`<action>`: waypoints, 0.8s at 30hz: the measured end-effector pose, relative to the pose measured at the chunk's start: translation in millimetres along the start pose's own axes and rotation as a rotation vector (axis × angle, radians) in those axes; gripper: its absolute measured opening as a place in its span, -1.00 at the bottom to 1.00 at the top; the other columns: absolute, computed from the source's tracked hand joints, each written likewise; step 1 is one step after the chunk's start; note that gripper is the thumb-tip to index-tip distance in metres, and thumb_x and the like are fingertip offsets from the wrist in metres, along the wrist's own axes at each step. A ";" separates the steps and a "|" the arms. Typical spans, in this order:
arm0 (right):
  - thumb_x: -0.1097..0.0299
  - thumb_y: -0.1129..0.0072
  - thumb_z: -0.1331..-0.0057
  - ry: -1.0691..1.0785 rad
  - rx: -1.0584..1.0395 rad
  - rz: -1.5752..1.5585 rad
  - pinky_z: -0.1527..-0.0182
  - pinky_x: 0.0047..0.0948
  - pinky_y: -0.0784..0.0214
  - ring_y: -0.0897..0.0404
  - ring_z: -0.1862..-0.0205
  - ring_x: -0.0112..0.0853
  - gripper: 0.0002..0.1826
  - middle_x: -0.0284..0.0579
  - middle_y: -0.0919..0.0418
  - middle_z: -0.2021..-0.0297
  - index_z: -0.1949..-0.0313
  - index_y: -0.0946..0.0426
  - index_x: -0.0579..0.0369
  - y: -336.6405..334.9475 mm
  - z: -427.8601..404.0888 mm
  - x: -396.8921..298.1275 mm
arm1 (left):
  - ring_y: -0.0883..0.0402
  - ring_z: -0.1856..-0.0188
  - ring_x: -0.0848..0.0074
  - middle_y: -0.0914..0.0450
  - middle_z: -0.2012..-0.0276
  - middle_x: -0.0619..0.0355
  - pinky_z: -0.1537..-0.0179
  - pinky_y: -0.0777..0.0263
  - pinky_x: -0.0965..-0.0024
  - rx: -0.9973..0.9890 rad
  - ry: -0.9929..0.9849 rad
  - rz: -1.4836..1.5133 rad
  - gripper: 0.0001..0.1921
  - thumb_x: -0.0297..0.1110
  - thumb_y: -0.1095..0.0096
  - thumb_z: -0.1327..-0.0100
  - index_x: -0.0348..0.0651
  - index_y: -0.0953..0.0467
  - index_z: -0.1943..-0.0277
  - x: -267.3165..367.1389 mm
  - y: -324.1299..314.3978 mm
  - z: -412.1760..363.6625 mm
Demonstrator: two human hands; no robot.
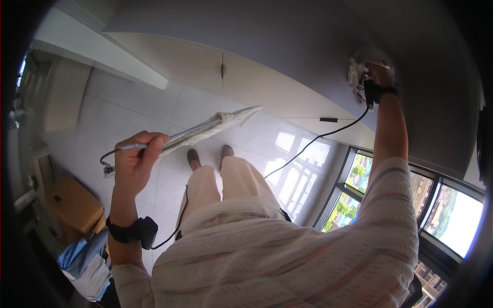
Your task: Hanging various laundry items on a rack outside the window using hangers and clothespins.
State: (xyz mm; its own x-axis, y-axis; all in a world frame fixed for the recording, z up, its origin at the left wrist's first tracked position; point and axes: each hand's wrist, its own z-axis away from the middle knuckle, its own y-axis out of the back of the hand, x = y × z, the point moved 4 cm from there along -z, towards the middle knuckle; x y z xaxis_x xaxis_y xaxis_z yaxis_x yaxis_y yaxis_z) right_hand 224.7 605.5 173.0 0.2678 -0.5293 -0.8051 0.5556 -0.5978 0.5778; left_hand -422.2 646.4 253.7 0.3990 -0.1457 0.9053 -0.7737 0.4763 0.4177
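Observation:
My left hand [134,161] grips a slim grey-blue clothes hanger [194,130] near its dark hook end. Pale cream cloth [231,115] runs along the hanger and ends in a point at the far side. Some small metal part [108,169] shows just behind the hand. At the upper right, my right hand [380,74] reaches to a clear plastic bag [353,71] against a dark grey surface [292,50]. Metal clips [360,92] show in or beside the bag. The fingers of that hand are largely hidden by the bag and shadow.
White cabinet doors [262,88] with dark handles [328,120] lie below the grey surface. A black cable [308,144] hangs from the right wrist. A cardboard box [75,208] and blue-and-white bags [86,265] stand at the left. Windows [342,208] are at the right.

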 end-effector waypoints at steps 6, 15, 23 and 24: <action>0.04 -0.08 -0.04 0.233 0.163 1.177 0.13 -0.21 -0.35 -0.56 0.21 -0.13 -0.54 0.00 -0.59 0.35 0.25 -0.52 0.21 23.5 -51.3 16.4 | -0.31 0.51 0.75 -0.50 0.53 0.27 0.46 -0.18 0.70 0.073 0.059 0.077 -0.78 -0.35 -0.08 -0.30 -0.34 -0.56 0.29 -14.9 18.4 8.4; 0.52 -0.16 -0.11 0.249 -0.197 -0.021 0.46 -0.59 -0.36 -0.49 0.46 -0.58 -0.71 -0.25 -0.52 0.46 0.13 -0.43 0.24 14.1 139.7 -42.7 | -0.19 0.53 0.77 -0.43 0.53 0.31 0.49 -0.05 0.67 0.077 -0.097 0.020 -0.80 -0.40 -0.04 -0.31 -0.35 -0.56 0.31 -28.3 42.0 19.0; 0.64 -0.30 0.02 0.948 -0.783 0.045 0.27 -0.54 -0.43 -0.58 0.35 -0.47 -0.77 -0.16 -0.56 0.42 0.33 -0.49 0.24 -174.2 333.8 -203.3 | -0.20 0.59 0.74 -0.38 0.64 0.29 0.56 -0.06 0.63 0.115 -0.180 -0.033 -0.82 -0.43 -0.05 -0.29 -0.35 -0.56 0.31 -31.0 61.3 36.3; 0.64 -0.30 0.02 1.065 -0.821 0.077 0.32 -0.53 -0.40 -0.57 0.40 -0.45 -0.78 -0.16 -0.54 0.45 0.35 -0.49 0.26 -187.0 347.8 -216.8 | -0.19 0.60 0.74 -0.37 0.66 0.28 0.57 -0.06 0.63 0.102 -0.169 -0.048 -0.82 -0.43 -0.06 -0.29 -0.35 -0.56 0.32 -30.7 62.5 38.3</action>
State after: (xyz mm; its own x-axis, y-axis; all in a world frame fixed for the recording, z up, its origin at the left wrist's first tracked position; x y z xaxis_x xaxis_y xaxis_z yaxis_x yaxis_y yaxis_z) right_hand -211.0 622.7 286.1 0.5873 0.4008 -0.7032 0.7187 0.1413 0.6808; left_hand -501.7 647.4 254.9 0.3556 -0.3135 0.8805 -0.8049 0.3762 0.4590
